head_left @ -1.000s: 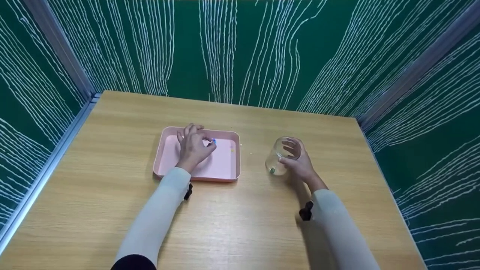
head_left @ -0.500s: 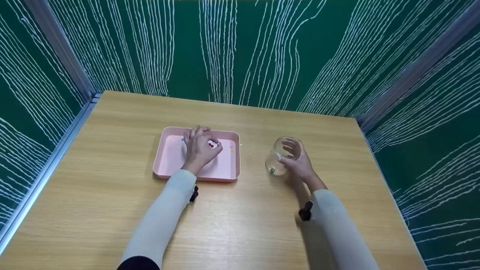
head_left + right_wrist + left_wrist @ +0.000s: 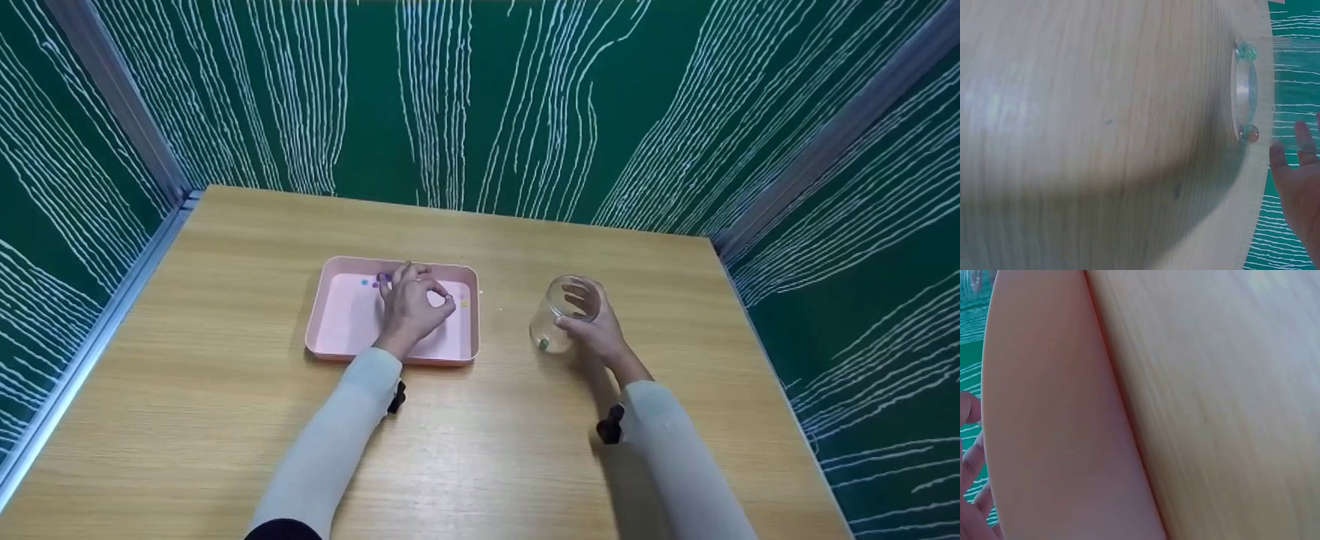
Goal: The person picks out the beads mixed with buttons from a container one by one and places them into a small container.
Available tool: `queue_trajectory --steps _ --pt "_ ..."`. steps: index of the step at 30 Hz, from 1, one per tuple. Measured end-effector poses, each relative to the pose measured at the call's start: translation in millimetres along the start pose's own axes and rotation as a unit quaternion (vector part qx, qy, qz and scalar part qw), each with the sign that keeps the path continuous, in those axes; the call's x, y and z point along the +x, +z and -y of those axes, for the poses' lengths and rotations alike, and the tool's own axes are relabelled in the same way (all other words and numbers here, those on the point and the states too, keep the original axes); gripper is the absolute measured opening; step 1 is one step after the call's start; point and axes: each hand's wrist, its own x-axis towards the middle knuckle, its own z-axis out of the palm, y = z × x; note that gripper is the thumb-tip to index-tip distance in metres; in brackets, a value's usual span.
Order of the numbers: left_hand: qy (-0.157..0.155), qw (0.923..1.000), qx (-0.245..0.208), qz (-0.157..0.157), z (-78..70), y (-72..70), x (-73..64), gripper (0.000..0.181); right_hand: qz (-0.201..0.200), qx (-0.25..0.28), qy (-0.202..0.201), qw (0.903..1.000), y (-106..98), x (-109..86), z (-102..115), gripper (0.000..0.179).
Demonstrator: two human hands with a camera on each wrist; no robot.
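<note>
Green walls (image 3: 367,90) streaked with white, grey posts (image 3: 825,131) at the corners, pale wooden table (image 3: 480,465) in front. An early stage, judging by counts: at the bottom of the glass jar (image 3: 546,324), a green bead (image 3: 543,343) is seen, and an amber bead (image 3: 1249,134) is shown in the right wrist view, though a reflection can't be ruled out. More is left outside: in the pink tray (image 3: 337,322), a blue bead (image 3: 364,282), purple beads (image 3: 376,285) and a yellow bead (image 3: 463,304) are seen; others may be covered by the left hand (image 3: 416,309).

Left grip: thumb and index tips are brought together in a ring over the tray floor. Whether anything is pinched can't be told; the pale spot there could be bead or nail. The yellow bead is placed just right of that pinch; the purple beads and blue bead are found left of it and farther from the person, near the other fingers. Left wrist view is mostly filled by tray wall and table.

Right grip: the jar is clasped by the right hand (image 3: 600,326), thumb across the near side, fingers round the far side. The green bead is located below and left of that thumb. The jar is placed well right of the left pinch, untouched by it.
</note>
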Motion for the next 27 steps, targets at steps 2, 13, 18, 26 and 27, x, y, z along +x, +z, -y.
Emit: queue_trajectory --steps 2,13,18,26,27 --pt "0.001 1.0 0.003 0.0 -1.1 2.2 -0.4 0.011 0.003 -0.007 0.002 1.0 -0.7 0.1 -0.6 0.078" --pt "0.0 0.9996 -0.03 0.002 -9.5 10.3 -3.4 0.013 -0.012 -0.031 -0.003 0.9994 -5.9 5.2 -22.0 0.076" --pt "-0.004 0.9994 -0.033 0.001 -11.8 14.2 -4.3 0.015 -0.005 -0.01 -0.009 0.9999 -4.5 4.3 -16.2 0.076" --pt "-0.002 0.9992 -0.04 0.0 -20.4 17.2 -5.5 0.011 0.002 -0.004 -0.002 1.0 0.3 -0.8 -0.3 0.075" --pt "0.0 0.9991 -0.042 0.0 -21.8 17.6 -5.6 0.011 0.002 -0.002 -0.003 1.0 0.4 -0.9 0.0 0.075"
